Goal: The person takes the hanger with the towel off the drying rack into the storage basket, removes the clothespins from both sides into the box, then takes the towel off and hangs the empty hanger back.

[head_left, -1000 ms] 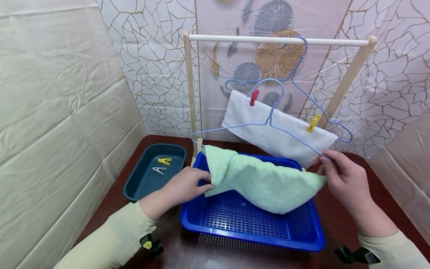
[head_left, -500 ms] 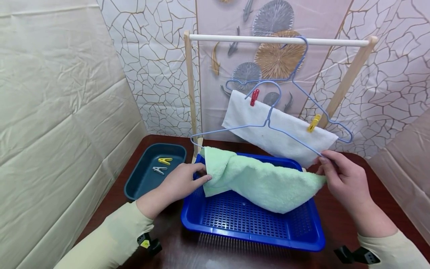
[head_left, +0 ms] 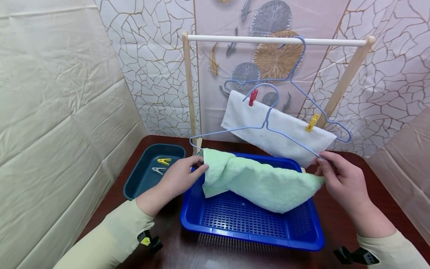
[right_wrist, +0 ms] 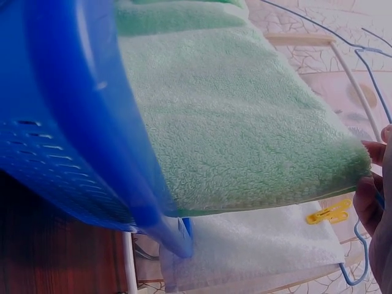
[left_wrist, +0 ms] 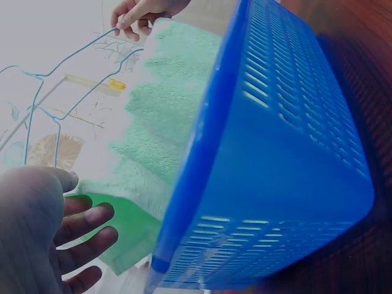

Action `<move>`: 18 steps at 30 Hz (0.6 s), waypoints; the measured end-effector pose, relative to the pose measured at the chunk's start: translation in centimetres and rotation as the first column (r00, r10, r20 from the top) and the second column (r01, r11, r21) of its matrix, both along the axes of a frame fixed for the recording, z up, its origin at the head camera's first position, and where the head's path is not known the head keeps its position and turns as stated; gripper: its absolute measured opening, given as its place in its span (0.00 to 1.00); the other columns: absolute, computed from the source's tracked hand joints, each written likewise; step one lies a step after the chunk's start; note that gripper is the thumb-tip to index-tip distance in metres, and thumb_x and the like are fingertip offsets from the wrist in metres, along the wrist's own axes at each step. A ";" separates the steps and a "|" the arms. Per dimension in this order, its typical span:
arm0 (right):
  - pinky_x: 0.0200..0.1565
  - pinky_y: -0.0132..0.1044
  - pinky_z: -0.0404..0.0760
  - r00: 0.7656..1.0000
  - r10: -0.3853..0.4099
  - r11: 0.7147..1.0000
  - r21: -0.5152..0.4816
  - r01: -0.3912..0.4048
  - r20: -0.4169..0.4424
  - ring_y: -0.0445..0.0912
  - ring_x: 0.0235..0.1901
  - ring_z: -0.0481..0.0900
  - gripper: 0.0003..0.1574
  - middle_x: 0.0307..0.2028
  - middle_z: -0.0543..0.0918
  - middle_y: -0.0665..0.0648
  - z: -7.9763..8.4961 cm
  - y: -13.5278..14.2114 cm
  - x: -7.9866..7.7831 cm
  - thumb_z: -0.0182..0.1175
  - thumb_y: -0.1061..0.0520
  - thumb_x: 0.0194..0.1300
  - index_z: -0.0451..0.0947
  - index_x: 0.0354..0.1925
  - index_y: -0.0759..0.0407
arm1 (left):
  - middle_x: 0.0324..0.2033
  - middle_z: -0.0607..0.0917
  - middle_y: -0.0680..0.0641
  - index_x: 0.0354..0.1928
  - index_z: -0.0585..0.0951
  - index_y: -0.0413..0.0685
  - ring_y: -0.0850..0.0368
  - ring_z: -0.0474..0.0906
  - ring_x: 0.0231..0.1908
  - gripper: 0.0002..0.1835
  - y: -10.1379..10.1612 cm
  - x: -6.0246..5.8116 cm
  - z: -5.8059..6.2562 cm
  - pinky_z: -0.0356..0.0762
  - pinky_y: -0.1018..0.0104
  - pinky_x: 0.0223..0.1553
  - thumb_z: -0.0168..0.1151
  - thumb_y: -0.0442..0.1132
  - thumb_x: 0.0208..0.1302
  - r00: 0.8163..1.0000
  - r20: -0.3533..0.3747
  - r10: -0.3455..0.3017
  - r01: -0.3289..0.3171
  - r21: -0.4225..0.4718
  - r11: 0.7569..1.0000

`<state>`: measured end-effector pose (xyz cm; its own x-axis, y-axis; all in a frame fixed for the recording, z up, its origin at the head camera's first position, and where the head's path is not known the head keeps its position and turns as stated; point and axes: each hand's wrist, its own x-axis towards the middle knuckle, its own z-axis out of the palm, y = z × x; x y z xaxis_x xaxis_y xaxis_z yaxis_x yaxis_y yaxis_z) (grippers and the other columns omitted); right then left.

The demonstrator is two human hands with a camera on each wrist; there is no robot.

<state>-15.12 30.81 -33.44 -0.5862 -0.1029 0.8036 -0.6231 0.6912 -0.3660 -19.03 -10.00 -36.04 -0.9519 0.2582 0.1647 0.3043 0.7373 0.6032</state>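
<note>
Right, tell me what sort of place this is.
Probably an indoor spot for hanging laundry, perhaps staged: a rack, a white towel clipped to a hanger, and a green towel over a blue basket.

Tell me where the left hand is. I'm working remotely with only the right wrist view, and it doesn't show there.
Observer: In the head view, the left hand is at the left end of the green towel.
Operator: I see a yellow clothespin on the white towel. Is it the only one on that towel?
Observer: No, the head view shows a red clothespin clipped on as well, nearer that towel's left end.
</note>
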 end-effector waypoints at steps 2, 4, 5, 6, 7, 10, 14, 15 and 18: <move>0.28 0.17 0.69 1.000 0.003 1.000 -0.006 -0.003 -0.002 0.24 0.26 0.74 0.18 0.35 0.78 0.30 0.0 0.0 0.0 0.61 0.82 0.53 0.82 0.42 0.71 | 0.39 0.85 0.56 0.48 0.82 0.60 0.56 0.76 0.38 0.13 0.0 -0.1 0.1 0.78 0.59 0.40 0.57 0.55 0.72 1.000 0.002 0.009 -0.009 0.013 1.000; 0.28 0.17 0.69 1.000 -0.001 1.000 0.002 0.001 -0.002 0.24 0.26 0.74 0.18 0.35 0.78 0.30 0.0 -0.1 0.0 0.61 0.82 0.53 0.82 0.41 0.71 | 0.38 0.84 0.56 0.47 0.81 0.60 0.56 0.76 0.38 0.12 0.0 -0.3 0.2 0.77 0.59 0.39 0.56 0.55 0.72 1.000 0.001 0.015 -0.015 0.026 1.000; 0.28 0.17 0.69 1.000 0.001 1.000 0.002 -0.001 -0.004 0.24 0.26 0.73 0.18 0.34 0.78 0.31 0.0 -0.1 0.0 0.61 0.82 0.53 0.82 0.41 0.71 | 0.38 0.84 0.56 0.46 0.81 0.60 0.56 0.75 0.38 0.12 0.0 -0.3 0.2 0.77 0.59 0.39 0.56 0.55 0.72 1.000 0.001 0.016 -0.016 0.036 0.999; 0.27 0.18 0.69 1.000 0.001 1.000 0.005 -0.001 -0.005 0.24 0.26 0.73 0.18 0.34 0.78 0.31 0.0 -0.1 0.0 0.61 0.82 0.53 0.82 0.41 0.70 | 0.36 0.83 0.56 0.45 0.81 0.60 0.55 0.75 0.37 0.11 0.0 -0.4 0.3 0.76 0.59 0.38 0.56 0.55 0.73 1.000 0.001 0.017 -0.017 0.047 0.999; 0.27 0.18 0.69 1.000 0.000 1.000 0.009 0.000 -0.004 0.24 0.26 0.73 0.18 0.34 0.78 0.31 0.0 -0.1 0.0 0.62 0.82 0.52 0.82 0.41 0.70 | 0.35 0.83 0.56 0.44 0.80 0.60 0.55 0.75 0.37 0.11 0.0 -0.5 0.3 0.76 0.59 0.37 0.56 0.55 0.73 1.000 0.001 0.018 -0.018 0.056 0.998; 0.28 0.18 0.69 1.000 -0.001 1.000 0.024 0.001 0.000 0.24 0.26 0.73 0.19 0.34 0.79 0.32 0.1 0.0 0.1 0.62 0.81 0.53 0.82 0.43 0.69 | 0.34 0.82 0.56 0.42 0.80 0.60 0.55 0.74 0.36 0.10 0.0 -0.7 0.3 0.75 0.60 0.36 0.56 0.54 0.73 1.000 0.001 0.014 -0.014 0.077 0.997; 0.28 0.19 0.69 1.000 0.004 0.999 0.047 -0.004 0.004 0.24 0.27 0.73 0.18 0.35 0.78 0.30 0.2 0.1 0.2 0.62 0.79 0.56 0.82 0.44 0.68 | 0.34 0.83 0.56 0.42 0.80 0.60 0.55 0.75 0.37 0.09 0.0 -0.7 0.4 0.76 0.59 0.39 0.57 0.53 0.72 1.000 0.007 0.011 -0.011 0.086 0.996; 0.28 0.19 0.69 1.000 0.004 0.999 0.052 -0.004 0.008 0.24 0.27 0.73 0.17 0.36 0.77 0.30 0.2 0.2 0.2 0.62 0.79 0.57 0.81 0.45 0.68 | 0.35 0.83 0.56 0.42 0.80 0.60 0.56 0.76 0.37 0.08 0.0 -0.7 0.4 0.77 0.58 0.40 0.57 0.53 0.72 1.000 0.010 0.010 -0.011 0.086 0.996; 0.29 0.19 0.70 1.000 0.005 0.998 0.061 -0.005 0.010 0.24 0.27 0.73 0.15 0.36 0.77 0.30 0.2 0.2 0.2 0.61 0.77 0.59 0.81 0.45 0.69 | 0.36 0.84 0.57 0.42 0.80 0.60 0.56 0.77 0.38 0.07 0.1 -0.6 0.4 0.78 0.58 0.42 0.58 0.52 0.72 1.000 0.018 0.006 -0.008 0.085 0.996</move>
